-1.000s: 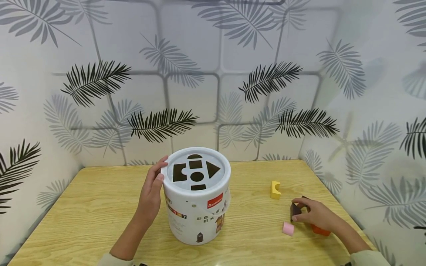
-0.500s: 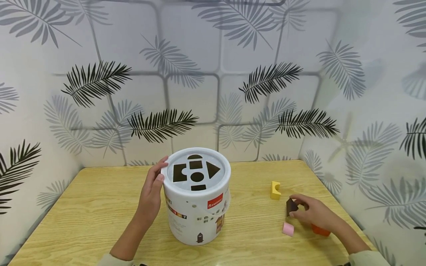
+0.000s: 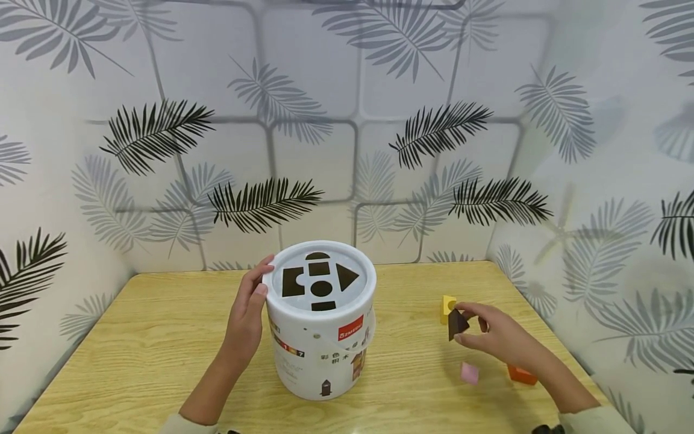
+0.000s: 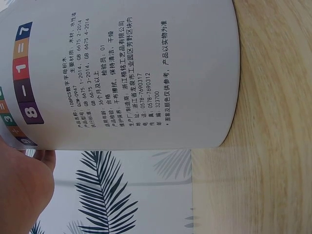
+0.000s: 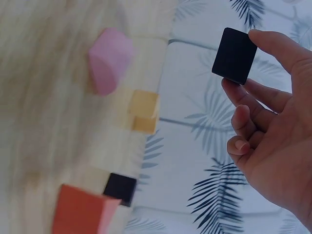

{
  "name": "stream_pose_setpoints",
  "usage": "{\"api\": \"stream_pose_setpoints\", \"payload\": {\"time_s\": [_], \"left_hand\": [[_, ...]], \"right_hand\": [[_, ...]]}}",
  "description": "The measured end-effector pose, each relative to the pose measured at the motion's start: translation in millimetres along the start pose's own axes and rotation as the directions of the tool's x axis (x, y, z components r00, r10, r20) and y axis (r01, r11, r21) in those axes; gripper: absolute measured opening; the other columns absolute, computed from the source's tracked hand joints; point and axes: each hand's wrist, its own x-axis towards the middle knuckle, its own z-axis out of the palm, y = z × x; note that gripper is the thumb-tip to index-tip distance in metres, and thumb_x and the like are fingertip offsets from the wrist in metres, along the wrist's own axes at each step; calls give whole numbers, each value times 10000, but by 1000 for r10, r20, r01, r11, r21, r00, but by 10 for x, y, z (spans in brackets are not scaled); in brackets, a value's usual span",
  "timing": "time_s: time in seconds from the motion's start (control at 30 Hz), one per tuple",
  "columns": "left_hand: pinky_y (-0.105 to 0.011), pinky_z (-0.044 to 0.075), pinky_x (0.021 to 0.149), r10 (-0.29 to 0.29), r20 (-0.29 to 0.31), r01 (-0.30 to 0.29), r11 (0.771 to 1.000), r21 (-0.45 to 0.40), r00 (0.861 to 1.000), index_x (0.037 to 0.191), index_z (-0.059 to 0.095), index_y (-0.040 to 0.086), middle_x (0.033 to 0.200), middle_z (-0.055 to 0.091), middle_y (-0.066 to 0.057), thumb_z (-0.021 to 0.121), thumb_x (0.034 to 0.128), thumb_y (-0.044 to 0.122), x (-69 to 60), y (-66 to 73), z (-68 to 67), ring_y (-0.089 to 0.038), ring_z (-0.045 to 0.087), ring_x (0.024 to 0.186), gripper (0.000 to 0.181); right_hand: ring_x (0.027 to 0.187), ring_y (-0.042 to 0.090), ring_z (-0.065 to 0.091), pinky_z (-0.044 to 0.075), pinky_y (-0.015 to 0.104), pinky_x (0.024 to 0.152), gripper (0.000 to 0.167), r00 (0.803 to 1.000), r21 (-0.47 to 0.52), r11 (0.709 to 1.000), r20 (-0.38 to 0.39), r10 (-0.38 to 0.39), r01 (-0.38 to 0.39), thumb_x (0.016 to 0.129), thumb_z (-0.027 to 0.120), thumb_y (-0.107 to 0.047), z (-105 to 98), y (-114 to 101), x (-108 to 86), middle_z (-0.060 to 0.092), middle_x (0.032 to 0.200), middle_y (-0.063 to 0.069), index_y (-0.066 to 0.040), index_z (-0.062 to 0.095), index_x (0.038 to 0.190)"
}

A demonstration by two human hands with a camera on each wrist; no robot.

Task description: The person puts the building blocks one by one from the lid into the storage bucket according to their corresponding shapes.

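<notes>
A white toy-block bucket [image 3: 300, 355] stands upright on the table, its lid [image 3: 297, 306] pierced with shaped holes. My left hand [image 3: 244, 316] holds the bucket's left side near the rim, fingers bent at the lid edge and thumb in front. In the left wrist view, part of that hand [image 4: 22, 187] shows beside the printed wall. A dark triangular block [image 3: 457, 325] is pinched between the thumb and fingers of my right hand [image 3: 504, 337], above the table. Behind it is a yellow block [image 3: 447, 306] with a curved notch, partly covered.
A pink cylindrical block [image 3: 469, 373] lies below the right hand. Near the right wrist is an orange-red block [image 3: 522, 374], and another dark block [image 5: 121, 189] beside it shows in the right wrist view. Leaf-patterned walls border the wooden table [image 3: 179, 337].
My right hand has lifted the dark triangular block from the table and carried it left and away from me, near the yellow block. The left hand and bucket have stayed put.
</notes>
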Motion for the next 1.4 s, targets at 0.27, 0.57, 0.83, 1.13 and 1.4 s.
{"api": "stream_pose_setpoints", "payload": {"time_s": [0.27,0.57,0.83,1.13,1.4], "left_hand": [[-107,326,1122,12,-4,-12,1000,-9,1000,1423,408,41,1623,328,-51,288,1106,172,-3,1,4,-50,336,1461,363],[-99,287,1138,14,7,-14,1000,4,1000,1438,407,47,1631,318,-56,287,1110,173,9,13,5,-189,276,1515,371],[-95,261,1143,-1,27,1,1000,8,1000,1447,406,81,1641,299,-29,279,1114,208,23,2,-3,-280,211,1541,378],[-95,250,1145,-23,26,23,1000,8,999,1445,408,109,1639,298,1,283,1114,226,11,-6,-13,-250,205,1544,373],[-98,251,1150,-14,23,14,1000,8,1000,1444,410,105,1640,300,-13,280,1112,207,19,-2,-8,-255,217,1541,370]], "right_hand": [[816,192,431,356,289,620,622,994,-50,995,-57,-94,91,890,764,-386,-123,-431,67,610,1063,31,-91,559,1398],[872,185,448,384,296,669,612,975,-58,979,-102,-198,193,909,752,-339,-225,-886,174,576,1088,-1,-114,531,1434],[932,205,462,423,357,723,623,959,-18,964,-95,-265,265,907,748,-346,-343,-1321,403,584,1113,-17,-160,513,1453],[971,187,514,457,358,804,572,924,59,923,-40,-380,381,901,755,-282,-258,-1740,764,644,1171,-16,-111,559,1411],[988,204,510,455,372,810,575,932,67,931,38,-361,358,898,753,-281,-125,-1837,951,644,1177,10,-105,560,1410]]}}
